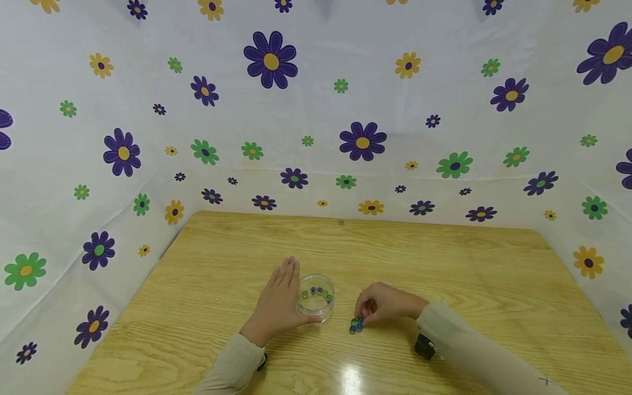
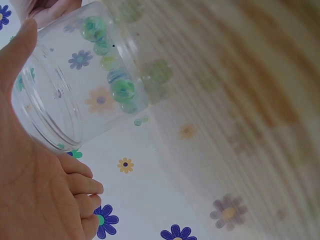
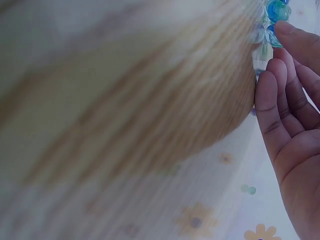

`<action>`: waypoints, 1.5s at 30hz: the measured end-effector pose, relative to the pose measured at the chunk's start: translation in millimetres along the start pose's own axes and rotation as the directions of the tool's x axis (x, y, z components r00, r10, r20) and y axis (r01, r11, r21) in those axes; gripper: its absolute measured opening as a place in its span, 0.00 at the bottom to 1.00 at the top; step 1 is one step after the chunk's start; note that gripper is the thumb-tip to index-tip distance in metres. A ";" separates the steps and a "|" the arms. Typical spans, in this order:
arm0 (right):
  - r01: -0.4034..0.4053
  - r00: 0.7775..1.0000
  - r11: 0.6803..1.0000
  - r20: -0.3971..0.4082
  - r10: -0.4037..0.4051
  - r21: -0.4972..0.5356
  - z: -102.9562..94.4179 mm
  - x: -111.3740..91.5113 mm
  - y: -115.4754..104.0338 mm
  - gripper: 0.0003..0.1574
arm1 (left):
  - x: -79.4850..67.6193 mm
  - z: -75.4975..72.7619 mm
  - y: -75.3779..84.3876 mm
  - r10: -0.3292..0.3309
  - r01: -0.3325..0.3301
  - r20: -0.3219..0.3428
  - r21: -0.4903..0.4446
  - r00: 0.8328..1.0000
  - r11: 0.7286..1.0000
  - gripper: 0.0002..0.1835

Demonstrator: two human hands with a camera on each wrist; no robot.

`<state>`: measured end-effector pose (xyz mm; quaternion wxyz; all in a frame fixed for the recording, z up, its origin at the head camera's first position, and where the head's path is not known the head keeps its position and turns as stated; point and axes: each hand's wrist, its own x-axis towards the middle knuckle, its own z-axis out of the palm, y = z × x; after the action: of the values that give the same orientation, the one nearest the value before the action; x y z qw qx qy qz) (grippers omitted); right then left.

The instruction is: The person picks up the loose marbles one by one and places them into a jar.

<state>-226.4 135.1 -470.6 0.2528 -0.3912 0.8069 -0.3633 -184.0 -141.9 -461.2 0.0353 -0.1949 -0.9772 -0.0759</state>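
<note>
A clear round jar (image 1: 316, 317) stands on the table with several blue and green glass marbles (image 2: 122, 90) along its bottom. My left hand (image 1: 276, 308) rests against the jar's left side, its fingers straight and held together, the thumb across the near side. To the right of the jar, several more blue and green marbles (image 1: 353, 329) lie in a tight cluster. Over this cluster my right hand (image 1: 387, 302) is bent down, pinching a blue marble (image 3: 272, 35) at its edge between thumb and fingertips. The thumb partly covers that marble in the right wrist view.
The wooden table (image 1: 444, 263) has its far edge against a white flowered cloth (image 1: 316, 109), which also rises at both sides. One small greenish marble (image 1: 341, 223) lies by itself near the far edge.
</note>
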 end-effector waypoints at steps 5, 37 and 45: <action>0.001 1.000 1.000 0.005 -0.001 -0.005 0.8 0.5 -0.3 0.07 | -0.3 -1.1 0.5 0.000 0.000 0.003 -0.006 1.000 1.000 0.68; -0.013 1.000 1.000 0.009 0.013 -0.023 -1.1 -1.6 -0.9 0.08 | -0.2 -2.0 0.9 0.004 -0.004 0.001 0.014 1.000 1.000 0.68; 0.000 1.000 1.000 0.009 0.001 -0.030 -0.7 -1.8 -1.9 0.07 | 0.0 0.8 -0.5 0.002 -0.002 0.001 0.018 1.000 1.000 0.69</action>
<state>-224.9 136.0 -468.4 0.2507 -0.3963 0.8111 -0.3495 -184.2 -142.1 -462.1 0.0367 -0.1955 -0.9777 -0.0672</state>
